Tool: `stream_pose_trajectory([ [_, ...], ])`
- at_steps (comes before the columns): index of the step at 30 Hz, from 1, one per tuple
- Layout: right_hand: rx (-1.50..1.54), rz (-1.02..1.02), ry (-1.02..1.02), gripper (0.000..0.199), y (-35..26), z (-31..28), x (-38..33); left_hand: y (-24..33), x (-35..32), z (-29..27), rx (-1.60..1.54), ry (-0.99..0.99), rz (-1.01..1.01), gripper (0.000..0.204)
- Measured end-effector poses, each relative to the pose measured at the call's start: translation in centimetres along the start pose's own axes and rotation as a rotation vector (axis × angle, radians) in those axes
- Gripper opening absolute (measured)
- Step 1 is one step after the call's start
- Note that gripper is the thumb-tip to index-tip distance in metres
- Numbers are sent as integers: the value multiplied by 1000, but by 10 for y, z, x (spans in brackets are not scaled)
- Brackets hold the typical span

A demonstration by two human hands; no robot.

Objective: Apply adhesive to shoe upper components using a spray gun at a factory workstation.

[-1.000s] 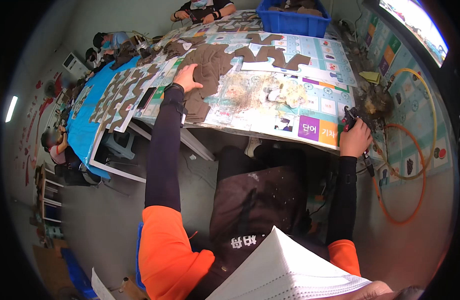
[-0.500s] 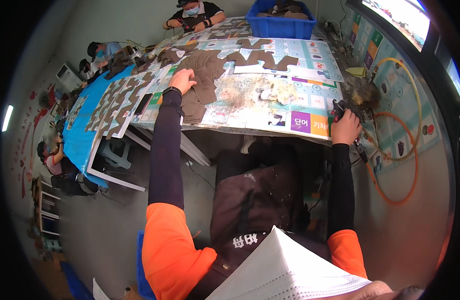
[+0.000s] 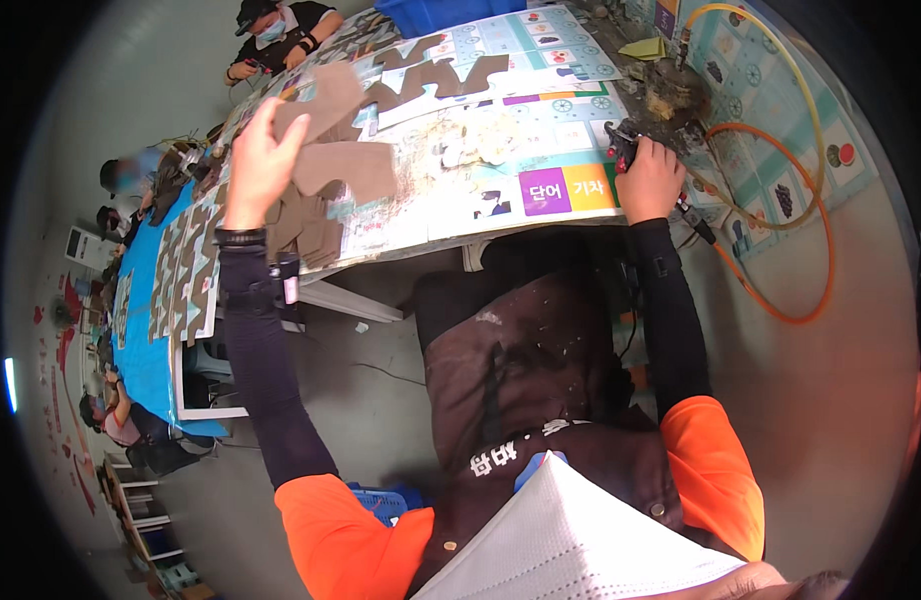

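Gripping a black-and-red spray gun (image 3: 623, 150), the right hand (image 3: 653, 178) over here has its fingers curled round the tool, just above the printed table cover (image 3: 521, 135). An orange hose (image 3: 829, 235) loops out to the right of that hand, and a yellowish hose (image 3: 806, 85) arches beyond it; past its fingertips lies a yellow-green sheet (image 3: 643, 48). Away to its left, the left hand (image 3: 264, 160) is raised with the thumb apart from the fingers, and a brown fabric piece (image 3: 333, 98) shows right at its fingertips; from where I stand I cannot tell whether it is pinched. Another curved brown piece (image 3: 349, 170) sits just right of the thumb, over a loose brown pile (image 3: 306, 232) below and right of the palm. Farther ahead and right of that hand, zigzag brown cutouts (image 3: 441, 78) lie on a white board (image 3: 421, 112), with a blue crate (image 3: 421, 18) beyond, while a masked co-worker (image 3: 306, 22) sits ahead of it.
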State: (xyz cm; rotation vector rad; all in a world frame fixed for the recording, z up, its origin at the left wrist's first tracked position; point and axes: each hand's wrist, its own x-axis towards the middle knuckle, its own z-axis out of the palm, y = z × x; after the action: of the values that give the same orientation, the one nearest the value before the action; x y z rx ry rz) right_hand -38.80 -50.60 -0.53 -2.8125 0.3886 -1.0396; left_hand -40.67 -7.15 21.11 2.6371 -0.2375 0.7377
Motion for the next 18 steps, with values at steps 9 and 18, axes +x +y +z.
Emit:
stream_pose_trajectory([
  [9,37,12,-15,45,-5,2,7,52,7,174,-987,-55,-351,47],
  [18,24,-41,-18,38,-10,4,12,3,-25,225,-333,-359,-494,41],
])
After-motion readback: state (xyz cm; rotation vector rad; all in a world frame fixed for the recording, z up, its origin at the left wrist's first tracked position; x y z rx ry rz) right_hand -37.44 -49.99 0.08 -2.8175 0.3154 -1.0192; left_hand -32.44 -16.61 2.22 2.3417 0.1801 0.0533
